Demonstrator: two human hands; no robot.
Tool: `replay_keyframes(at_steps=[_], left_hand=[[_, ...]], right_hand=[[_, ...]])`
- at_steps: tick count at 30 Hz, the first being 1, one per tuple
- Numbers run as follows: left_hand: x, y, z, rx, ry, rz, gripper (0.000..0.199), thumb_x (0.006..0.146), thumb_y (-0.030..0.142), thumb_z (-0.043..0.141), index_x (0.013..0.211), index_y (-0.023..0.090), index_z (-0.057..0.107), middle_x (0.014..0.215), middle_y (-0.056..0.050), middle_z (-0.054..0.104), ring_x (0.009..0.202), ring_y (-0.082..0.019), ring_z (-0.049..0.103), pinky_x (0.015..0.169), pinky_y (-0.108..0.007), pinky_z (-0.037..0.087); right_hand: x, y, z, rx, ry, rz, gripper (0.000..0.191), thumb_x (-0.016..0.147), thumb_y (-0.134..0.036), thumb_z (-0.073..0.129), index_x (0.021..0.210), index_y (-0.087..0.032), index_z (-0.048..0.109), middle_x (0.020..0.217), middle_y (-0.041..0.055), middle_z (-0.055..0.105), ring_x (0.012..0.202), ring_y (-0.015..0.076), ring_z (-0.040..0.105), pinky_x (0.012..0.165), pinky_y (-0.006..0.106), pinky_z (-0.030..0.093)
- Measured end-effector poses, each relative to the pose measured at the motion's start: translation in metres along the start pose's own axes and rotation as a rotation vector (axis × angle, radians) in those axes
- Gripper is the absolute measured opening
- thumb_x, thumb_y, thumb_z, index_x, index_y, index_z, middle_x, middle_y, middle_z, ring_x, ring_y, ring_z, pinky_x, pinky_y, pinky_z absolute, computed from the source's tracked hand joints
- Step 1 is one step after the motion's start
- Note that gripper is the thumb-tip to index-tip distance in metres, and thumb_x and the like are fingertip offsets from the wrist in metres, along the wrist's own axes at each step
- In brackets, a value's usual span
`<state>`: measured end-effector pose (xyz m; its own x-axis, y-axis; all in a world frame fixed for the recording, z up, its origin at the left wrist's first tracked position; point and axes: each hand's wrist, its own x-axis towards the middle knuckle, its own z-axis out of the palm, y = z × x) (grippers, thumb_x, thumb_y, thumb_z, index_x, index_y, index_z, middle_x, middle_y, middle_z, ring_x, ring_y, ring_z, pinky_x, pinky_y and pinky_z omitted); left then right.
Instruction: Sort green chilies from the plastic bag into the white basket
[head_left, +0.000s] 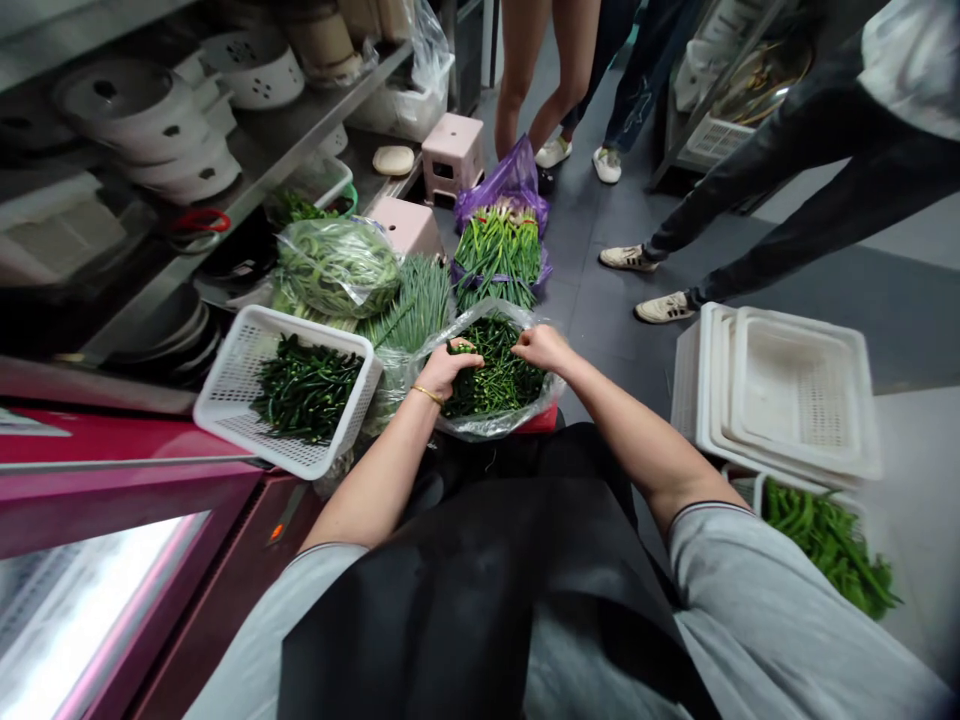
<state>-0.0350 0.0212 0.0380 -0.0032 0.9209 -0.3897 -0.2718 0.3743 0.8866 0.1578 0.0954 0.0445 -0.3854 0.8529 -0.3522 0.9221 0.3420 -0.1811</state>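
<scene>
A clear plastic bag [480,428] full of thin dark green peppers [499,375] stands open in front of me. Over its left side, my left hand [450,368] is closed around a few green peppers, their tips showing by the thumb. At the bag's right rim is my right hand [544,350], its fingers pinched together; what they hold, if anything, is too small to name. Left of the bag, a white perforated basket [225,385] holds a pile of dark green peppers [307,388].
Beyond the bag lie green stalks [499,250] in a purple bag [514,180] and bagged greens [341,265]. Pink stools [453,150] stand behind. Stacked white baskets [799,385] and light green peppers [825,540] are right. Shelving [300,140] runs left. People's legs [750,210] are ahead.
</scene>
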Motion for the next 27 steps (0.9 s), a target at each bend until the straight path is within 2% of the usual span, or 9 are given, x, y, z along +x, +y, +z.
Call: replay_keyframes(at_steps=[2,4,7,10,14,17,19,23,27], left_hand=[[0.001,0.004,0.001,-0.059,0.013,-0.007,0.033,0.048,0.02,0.076,0.073,0.016,0.055,0.062,0.001,0.063,0.059,-0.013,0.059,0.06,-0.026,0.046],[0.0,0.005,0.002,-0.099,-0.017,-0.01,0.032,0.05,0.02,0.075,0.073,0.016,0.053,0.063,0.0,0.065,0.058,-0.013,0.06,0.06,-0.026,0.047],[-0.003,0.002,0.002,-0.144,-0.081,-0.025,0.034,0.051,0.019,0.074,0.076,0.016,0.051,0.058,0.0,0.064,0.058,-0.015,0.064,0.059,-0.026,0.048],[-0.005,-0.001,0.002,-0.166,-0.091,-0.063,0.039,0.052,0.018,0.073,0.08,0.017,0.047,0.058,0.0,0.064,0.065,-0.021,0.069,0.058,-0.029,0.05],[-0.001,-0.003,0.006,-0.106,-0.065,-0.04,0.04,0.053,0.019,0.073,0.082,0.017,0.045,0.072,-0.005,0.069,0.064,-0.02,0.068,0.053,-0.025,0.046],[0.005,-0.002,0.016,-0.066,-0.037,0.033,0.037,0.052,0.018,0.073,0.079,0.016,0.047,0.076,-0.004,0.069,0.068,-0.016,0.066,0.06,-0.027,0.049],[0.01,0.0,0.024,-0.044,-0.031,0.103,0.034,0.051,0.018,0.074,0.076,0.016,0.051,0.07,0.001,0.065,0.065,-0.014,0.063,0.063,-0.028,0.049],[0.016,0.004,0.033,-0.052,-0.031,0.074,0.033,0.051,0.021,0.074,0.074,0.017,0.05,0.057,0.005,0.056,0.054,-0.013,0.058,0.057,-0.028,0.047],[0.017,-0.003,0.03,-0.063,0.02,-0.007,0.036,0.046,0.013,0.074,0.072,0.017,0.05,0.052,0.006,0.053,0.047,-0.011,0.053,0.052,-0.025,0.042]], right_hand=[[0.002,0.001,-0.013,0.001,0.055,-0.027,0.034,0.088,-0.036,0.05,0.101,-0.015,0.073,0.104,0.0143,0.071,0.099,0.0253,0.065,0.083,0.032,0.049],[0.002,-0.001,-0.013,-0.056,0.027,0.05,0.039,0.087,-0.04,0.052,0.105,-0.011,0.072,0.108,0.0183,0.069,0.101,0.029,0.064,0.082,0.035,0.05],[0.001,-0.007,0.007,-0.109,-0.074,0.171,0.036,0.085,-0.032,0.056,0.107,-0.008,0.071,0.111,0.0238,0.067,0.102,0.0334,0.064,0.08,0.04,0.051],[0.003,-0.009,0.026,-0.059,-0.064,0.196,0.029,0.082,-0.023,0.055,0.102,-0.01,0.072,0.108,0.0226,0.068,0.099,0.0319,0.066,0.077,0.038,0.053],[0.001,-0.004,0.013,0.36,-0.077,0.172,0.017,0.079,-0.027,0.058,0.083,-0.016,0.069,0.08,0.0109,0.072,0.07,0.0213,0.067,0.062,0.03,0.053],[-0.007,-0.008,-0.013,0.775,-0.061,0.004,0.017,0.081,-0.031,0.056,0.075,-0.016,0.062,0.066,0.0038,0.067,0.054,0.0146,0.061,0.053,0.026,0.05],[-0.013,-0.016,-0.025,0.858,0.014,-0.134,0.019,0.082,-0.033,0.056,0.073,-0.016,0.06,0.06,0.0015,0.064,0.054,0.0135,0.059,0.054,0.025,0.049],[-0.017,-0.027,-0.022,0.507,0.323,-0.213,0.021,0.085,-0.03,0.053,0.074,-0.016,0.064,0.072,0.0037,0.068,0.073,0.015,0.061,0.072,0.026,0.046],[-0.012,-0.032,0.003,0.194,0.365,-0.192,0.03,0.093,-0.03,0.043,0.087,-0.015,0.068,0.094,0.009,0.07,0.089,0.0174,0.06,0.08,0.025,0.041]])
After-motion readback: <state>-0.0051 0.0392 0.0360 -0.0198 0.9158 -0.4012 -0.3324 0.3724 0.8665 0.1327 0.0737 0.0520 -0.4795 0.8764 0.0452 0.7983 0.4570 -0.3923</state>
